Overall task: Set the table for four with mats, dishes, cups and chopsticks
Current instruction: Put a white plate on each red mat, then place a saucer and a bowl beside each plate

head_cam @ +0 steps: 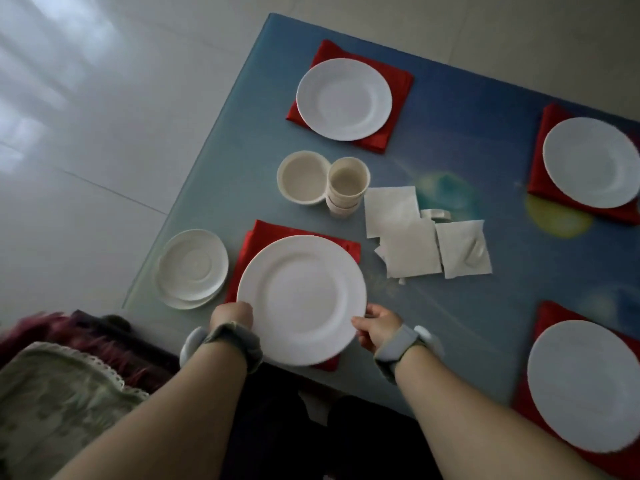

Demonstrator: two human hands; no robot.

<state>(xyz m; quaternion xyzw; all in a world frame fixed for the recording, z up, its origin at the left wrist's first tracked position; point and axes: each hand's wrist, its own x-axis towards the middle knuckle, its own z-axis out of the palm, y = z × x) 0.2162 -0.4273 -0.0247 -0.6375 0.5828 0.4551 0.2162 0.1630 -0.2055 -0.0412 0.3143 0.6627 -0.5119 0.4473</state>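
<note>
There is only one view, from the camera on my head. It looks forward and steeply down, almost from above, at the blue surface (pixel 485 140). My two forearms enter from the bottom edge, near the lens; the far corner and the floor (pixel 86 133) are further away.

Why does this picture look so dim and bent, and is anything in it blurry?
Head view: the light is low and bluish, with pale glare on the tiled floor at upper left; the wide lens bows the blue glass table edges; the near white round plate held by left hand and right hand is soft at its lower rim, likely motion blur.
</note>
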